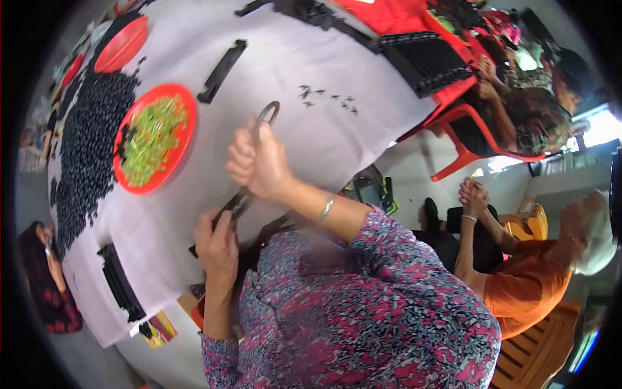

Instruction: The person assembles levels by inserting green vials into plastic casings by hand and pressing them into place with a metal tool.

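Long black plastic strip: at the near edge of the white-clothed counter, gripped by the left hand. Right hand: closed around a dark ring-shaped handle. Stacked black strips appear done; held strip and heaped small black pieces appear outstanding.

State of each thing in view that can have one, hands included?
Right hand: closed around ring-ended tool
Left hand: closed on dark strip
Red plate: loaded with green pieces
Black pieces: heaped loose
Small dark bits: scattered
Black bar: lying on tablecloth
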`<state>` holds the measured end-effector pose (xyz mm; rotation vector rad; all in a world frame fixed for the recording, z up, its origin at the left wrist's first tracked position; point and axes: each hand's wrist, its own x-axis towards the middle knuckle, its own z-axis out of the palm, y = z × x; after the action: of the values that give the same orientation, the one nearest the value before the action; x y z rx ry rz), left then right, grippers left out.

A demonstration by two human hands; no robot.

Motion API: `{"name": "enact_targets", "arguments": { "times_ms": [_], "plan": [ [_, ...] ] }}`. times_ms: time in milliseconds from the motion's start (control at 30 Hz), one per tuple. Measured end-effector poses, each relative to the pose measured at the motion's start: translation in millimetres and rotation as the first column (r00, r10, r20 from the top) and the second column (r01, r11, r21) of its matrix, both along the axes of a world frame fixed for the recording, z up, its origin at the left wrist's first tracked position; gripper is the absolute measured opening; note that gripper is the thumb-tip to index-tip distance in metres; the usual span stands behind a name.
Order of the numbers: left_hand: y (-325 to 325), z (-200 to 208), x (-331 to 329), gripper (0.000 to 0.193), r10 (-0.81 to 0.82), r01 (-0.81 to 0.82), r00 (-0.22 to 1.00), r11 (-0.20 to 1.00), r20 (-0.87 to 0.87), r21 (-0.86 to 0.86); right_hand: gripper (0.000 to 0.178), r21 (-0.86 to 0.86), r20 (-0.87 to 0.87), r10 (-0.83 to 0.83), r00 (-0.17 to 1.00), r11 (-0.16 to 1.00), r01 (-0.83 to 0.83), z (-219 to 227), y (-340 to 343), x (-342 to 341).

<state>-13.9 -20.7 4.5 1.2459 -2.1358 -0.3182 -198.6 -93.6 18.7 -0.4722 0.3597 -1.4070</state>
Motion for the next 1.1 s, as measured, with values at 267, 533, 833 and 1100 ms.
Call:
{"name": "enact_targets", "arguments": {
  "times_ms": [267, 533, 833, 1100],
  "plan": [
    [-7, 10, -5, 0.028, -0.019, 0.021, 0.997, 1.0, 0.081, -0.019, 0.055, -0.17, -0.832, -0.295, 0.469, 0.942, 0.291, 42, -39, -49],
    [-12, 11, -5, 0.025, -0.007, 0.003, 0.999, 0.996, 0.048, 0.089, 0.038, -0.112, -0.946, -0.071, -0.315, 0.987, 0.115, -6, -66, -49],
    [-7, -2, -9, 0.027, 0.015, -0.013, 0.997, 1.0, 0.075, -0.022, 0.025, -0.511, -0.724, -0.48, -0.496, 0.856, -0.082, -27, -70, -40],
    [4, 16, 22, 0.025, 0.072, -0.069, 0.996, 0.996, 0.046, -0.06, 0.019, -0.455, -0.89, -0.45, 0.078, 0.888, -0.063, 26, 31, -26]
  ]
}}
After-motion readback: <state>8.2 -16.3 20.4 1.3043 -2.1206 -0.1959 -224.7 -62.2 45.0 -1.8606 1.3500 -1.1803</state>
